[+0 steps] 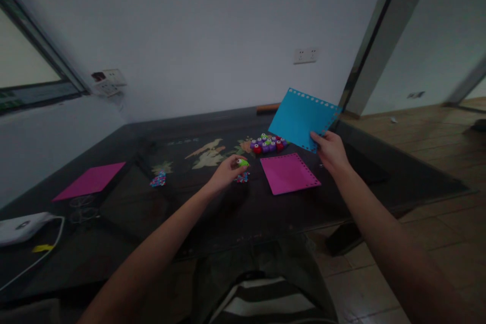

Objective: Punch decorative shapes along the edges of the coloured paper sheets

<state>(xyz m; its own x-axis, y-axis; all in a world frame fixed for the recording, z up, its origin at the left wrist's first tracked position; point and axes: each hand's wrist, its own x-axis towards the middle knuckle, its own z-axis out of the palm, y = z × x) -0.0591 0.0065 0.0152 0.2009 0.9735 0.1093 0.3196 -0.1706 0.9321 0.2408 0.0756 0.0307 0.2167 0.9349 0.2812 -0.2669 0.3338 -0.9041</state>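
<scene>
My left hand [226, 172] is closed around a small green piece with a white eye-like spot [242, 162], above the middle of the table. Just beneath it is a little heap of pink and blue bits [243, 177]. Held up at the right, a blue sheet [299, 117] with holes along two edges is pinched in my right hand [331, 150]. Below the sheet, a pink sheet [288, 174] with holes along its edges lies flat. Behind it is a cluster of purple, red and green eyed pieces [269, 144], partly overlapped by the blue sheet.
Another pink sheet [91, 180] lies at the left of the dark table [212, 212]. A second heap of coloured bits [158, 178] sits left of centre. A white power strip [23, 228] with a cable occupies the left edge. A brown roll [268, 109] rests by the wall.
</scene>
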